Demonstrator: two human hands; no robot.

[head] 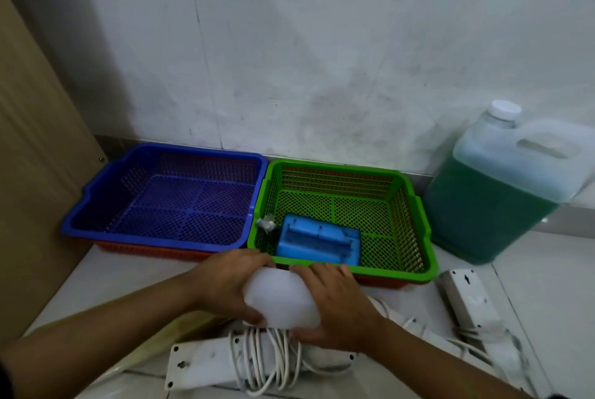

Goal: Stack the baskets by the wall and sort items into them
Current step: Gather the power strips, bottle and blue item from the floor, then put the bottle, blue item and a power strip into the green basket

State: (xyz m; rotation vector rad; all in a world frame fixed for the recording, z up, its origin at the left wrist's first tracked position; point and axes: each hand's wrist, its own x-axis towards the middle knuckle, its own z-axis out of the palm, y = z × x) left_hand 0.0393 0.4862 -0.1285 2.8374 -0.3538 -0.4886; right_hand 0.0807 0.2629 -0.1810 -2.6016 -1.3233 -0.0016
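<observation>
Holding a white, translucent rounded object (281, 297) between both hands, the person keeps it just above the desk (106, 282), in front of the green basket (415, 257). The left hand (225, 282) cups its left side, fingers (254, 258) curled over the top edge; the right hand (338, 302) covers its right side, fingers (309, 269) spread across the top and thumb underneath. Both hands are clamped on it. What the object is cannot be told.

The green basket holds a blue block (317, 244) and a small crumpled grey scrap (266, 224). The blue basket (161, 202) stands touching it on the left; each sits nested in a red basket (145, 250), all against the wall (322, 44). A jug (495, 192) of green liquid stands to the right. White power strips (206, 363) with coiled cords lie below the hands. No writing or labels can be read.
</observation>
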